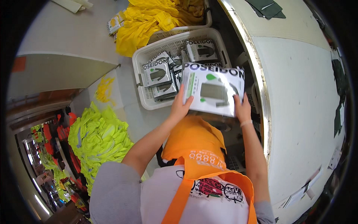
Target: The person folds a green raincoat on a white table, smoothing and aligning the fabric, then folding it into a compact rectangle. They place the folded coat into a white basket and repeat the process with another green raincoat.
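Between my two hands is a flat white plastic package [197, 85] with a dark garment and green drops pictured on it. My left hand [180, 104] grips its left edge, thumb on the front face. At its right edge my right hand [242, 108] holds on, the wrist wearing a pale bracelet. The fingers behind the package are hidden. Just beyond it stands a white plastic basket [144, 98], partly covered by the held package. Inside lie several similar packages [158, 73], some tilted over one another.
Yellow garments [149, 18] heap over another basket [179, 28] at the back. A pile of lime-yellow garments [99, 138] lies to the left. Along my right runs a white table [298, 112] with a metal edge [257, 71]. Dark green cloth pieces [266, 8] lie at its far end.
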Tool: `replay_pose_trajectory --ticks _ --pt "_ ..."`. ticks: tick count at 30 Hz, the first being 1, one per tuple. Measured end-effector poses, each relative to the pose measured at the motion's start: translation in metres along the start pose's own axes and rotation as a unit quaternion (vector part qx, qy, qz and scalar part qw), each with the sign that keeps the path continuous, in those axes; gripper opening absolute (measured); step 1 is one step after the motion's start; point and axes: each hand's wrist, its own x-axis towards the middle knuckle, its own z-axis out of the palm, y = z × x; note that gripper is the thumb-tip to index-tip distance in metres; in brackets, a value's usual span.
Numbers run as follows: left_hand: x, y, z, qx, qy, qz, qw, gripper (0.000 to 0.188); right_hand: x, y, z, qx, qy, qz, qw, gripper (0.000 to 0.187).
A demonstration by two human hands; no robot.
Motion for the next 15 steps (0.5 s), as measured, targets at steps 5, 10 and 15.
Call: replay_pose_trajectory --ticks 5,10,15 --pt "0.077 -0.049 0.007 -0.02 -0.023 -0.168 0.985 0.082 0.04 -0.012 0.025 -0.25 -0.079 0.031 0.965 0.073" --pt "0.032 -0.171 -0.003 -0.034 -0.043 -0.194 0.98 0.074 -0.058 0.029 0.053 -0.134 -0.115 0.039 0.984 0.047" --pt "0.01 -0.186 -0.015 0.169 -0.175 -0.195 0.95 0.062 -0.197 0.102 0.078 -0.066 -0.23 0.215 0.947 0.048"
